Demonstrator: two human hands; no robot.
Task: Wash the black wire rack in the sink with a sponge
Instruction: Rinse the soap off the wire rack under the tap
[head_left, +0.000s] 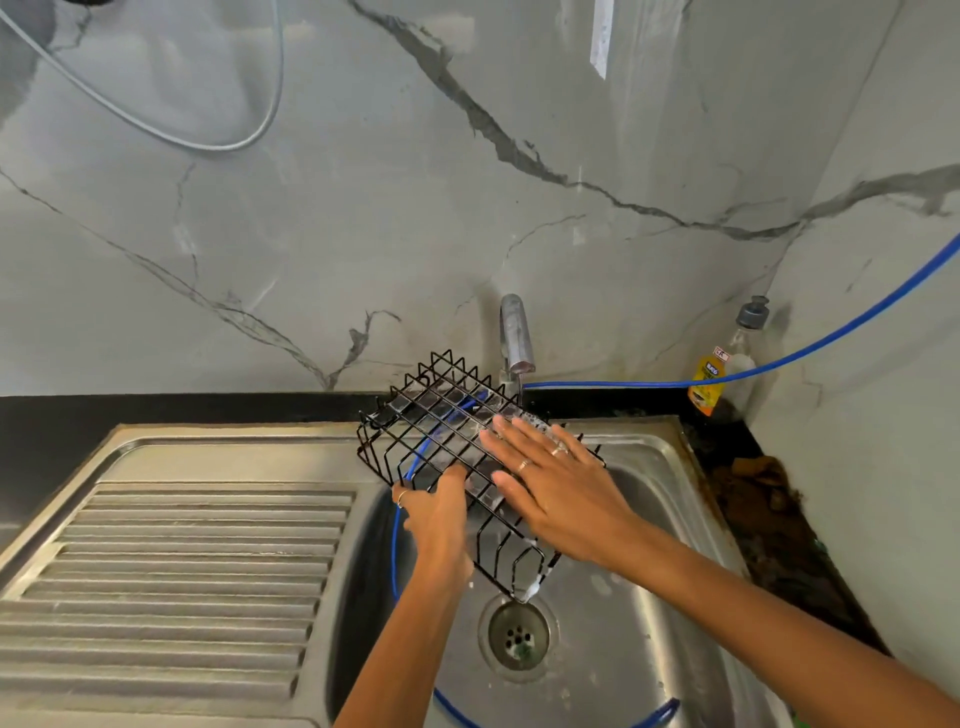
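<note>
The black wire rack (415, 431) hangs tilted above the steel sink (644, 613), its underside turned up and soapy film across the grid. My left hand (439, 514) grips its near left edge, fingers curled round the wires. My right hand (550, 478) lies flat on the grid with straight, spread fingers, foam at the fingertips. No sponge shows. Suds drip from the rack's lowest corner above the drain (519, 636).
The tap (517, 335) stands right behind the rack. A blue hose (810, 345) runs from the tap along the right wall and another loops down into the basin. A soap bottle (714, 376) stands in the back right corner. The ribbed drainboard (182, 571) lies left.
</note>
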